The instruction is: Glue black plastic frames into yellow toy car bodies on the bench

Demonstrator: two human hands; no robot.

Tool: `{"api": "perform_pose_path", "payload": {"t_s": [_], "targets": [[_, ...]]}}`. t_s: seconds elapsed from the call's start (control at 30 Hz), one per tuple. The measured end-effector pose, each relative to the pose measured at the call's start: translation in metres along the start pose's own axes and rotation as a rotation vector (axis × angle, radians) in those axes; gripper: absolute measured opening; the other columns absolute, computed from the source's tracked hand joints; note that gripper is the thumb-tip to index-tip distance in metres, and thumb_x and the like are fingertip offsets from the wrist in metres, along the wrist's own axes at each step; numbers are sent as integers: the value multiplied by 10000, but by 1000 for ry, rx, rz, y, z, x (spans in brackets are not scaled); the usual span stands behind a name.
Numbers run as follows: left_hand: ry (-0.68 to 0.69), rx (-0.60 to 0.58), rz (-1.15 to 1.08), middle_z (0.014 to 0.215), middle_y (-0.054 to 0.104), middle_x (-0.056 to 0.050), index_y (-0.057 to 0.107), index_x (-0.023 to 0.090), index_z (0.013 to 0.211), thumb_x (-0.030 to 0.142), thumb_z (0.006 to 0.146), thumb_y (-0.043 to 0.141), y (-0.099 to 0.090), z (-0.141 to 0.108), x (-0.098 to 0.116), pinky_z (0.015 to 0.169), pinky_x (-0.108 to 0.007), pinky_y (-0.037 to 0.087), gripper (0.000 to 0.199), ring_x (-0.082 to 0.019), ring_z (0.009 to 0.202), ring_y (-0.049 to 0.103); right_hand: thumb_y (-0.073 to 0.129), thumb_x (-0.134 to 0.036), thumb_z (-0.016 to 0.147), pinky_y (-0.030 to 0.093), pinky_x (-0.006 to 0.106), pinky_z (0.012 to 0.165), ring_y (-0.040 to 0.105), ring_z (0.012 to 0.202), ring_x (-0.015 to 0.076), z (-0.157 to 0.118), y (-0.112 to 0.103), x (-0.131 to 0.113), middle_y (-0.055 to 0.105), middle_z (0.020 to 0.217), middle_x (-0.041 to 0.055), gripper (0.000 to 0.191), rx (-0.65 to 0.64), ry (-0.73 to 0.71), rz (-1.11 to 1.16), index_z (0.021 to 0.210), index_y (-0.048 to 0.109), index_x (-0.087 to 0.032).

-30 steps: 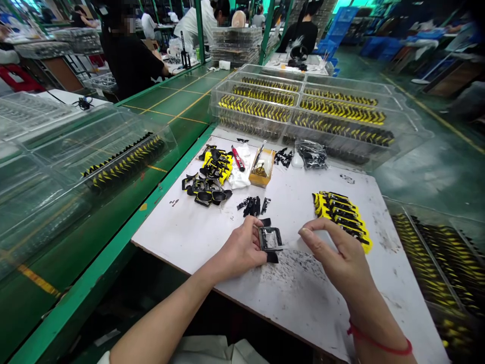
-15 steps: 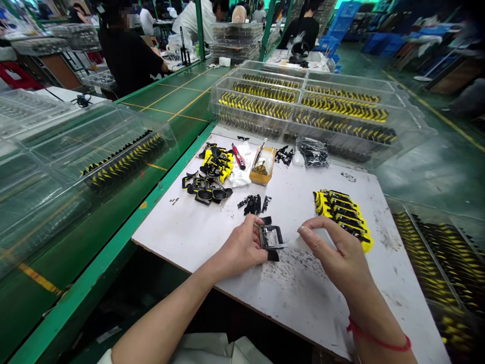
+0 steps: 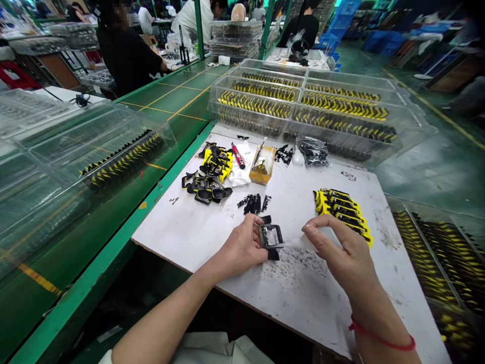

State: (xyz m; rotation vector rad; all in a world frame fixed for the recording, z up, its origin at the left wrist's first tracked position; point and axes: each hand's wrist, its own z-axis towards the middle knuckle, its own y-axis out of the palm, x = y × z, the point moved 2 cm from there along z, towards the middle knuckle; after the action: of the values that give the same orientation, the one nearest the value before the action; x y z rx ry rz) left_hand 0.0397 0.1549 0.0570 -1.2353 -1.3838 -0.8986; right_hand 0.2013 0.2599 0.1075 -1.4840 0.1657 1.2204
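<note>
A black frame-like part (image 3: 281, 233) with a see-through middle is pinched at its left side by my left hand (image 3: 244, 247). My right hand (image 3: 337, 247) is closed around a whitish translucent tool or bottle (image 3: 329, 236), whose thin tip reaches the lower right edge of the black part. Just beyond lie small black pieces (image 3: 254, 203). Yellow-and-black parts (image 3: 343, 215) stand in a row right of my right hand. A pile of black and yellow parts (image 3: 212, 174) lies at the back left of the board.
On the white board (image 3: 182, 232) are a red cutter (image 3: 238, 155), an amber box (image 3: 261, 174) and a plastic bag of black parts (image 3: 312, 151). Clear trays (image 3: 413, 121) stand behind, left and right. A green conveyor (image 3: 125, 225) runs along the left. People sit farther back.
My right hand has moved slightly to the right with the whitish tool. My left hand and the black part stay in place.
</note>
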Motion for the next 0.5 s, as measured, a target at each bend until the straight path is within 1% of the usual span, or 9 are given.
{"api": "perform_pose_path", "payload": {"t_s": [0.1, 0.2, 0.3, 0.4, 0.5], "targets": [[0, -5, -2, 788, 504, 51, 401, 219, 1054, 203, 629, 726, 0, 0, -1, 507, -193, 386, 534, -74, 580, 475, 561, -429, 858, 346, 242, 439, 501, 507, 120, 0, 2, -1, 541, 601, -36, 217, -12, -15, -11, 775, 575, -230], [-3, -1, -1, 791, 505, 50, 402, 225, 1054, 191, 628, 722, 0, 0, -2, 498, -188, 378, 534, -73, 577, 474, 559, -423, 858, 364, 244, 462, 503, 516, 123, 1, 3, -3, 539, 594, -37, 216, -14, -32, -25, 764, 574, -229], [-7, -10, -12, 784, 503, 51, 400, 224, 1057, 183, 627, 717, 0, 0, -4, 492, -183, 374, 536, -76, 579, 477, 567, -422, 852, 386, 236, 482, 511, 545, 122, 2, 3, -1, 557, 624, -31, 215, -19, -22, -19, 759, 576, -229], [-3, -5, -24, 773, 489, 56, 399, 221, 1057, 175, 624, 714, 1, 1, -5, 483, -177, 369, 537, -73, 570, 474, 588, -436, 835, 412, 220, 478, 514, 571, 120, 1, 2, 4, 580, 695, -14, 225, -10, 45, 37, 763, 585, -223], [2, 10, -40, 772, 480, 61, 404, 222, 1045, 146, 609, 708, 1, 2, -7, 482, -172, 377, 537, -67, 568, 469, 623, -455, 804, 418, 209, 439, 496, 544, 110, 1, -1, 10, 576, 721, 4, 254, 67, 147, 173, 753, 586, -209]]}}
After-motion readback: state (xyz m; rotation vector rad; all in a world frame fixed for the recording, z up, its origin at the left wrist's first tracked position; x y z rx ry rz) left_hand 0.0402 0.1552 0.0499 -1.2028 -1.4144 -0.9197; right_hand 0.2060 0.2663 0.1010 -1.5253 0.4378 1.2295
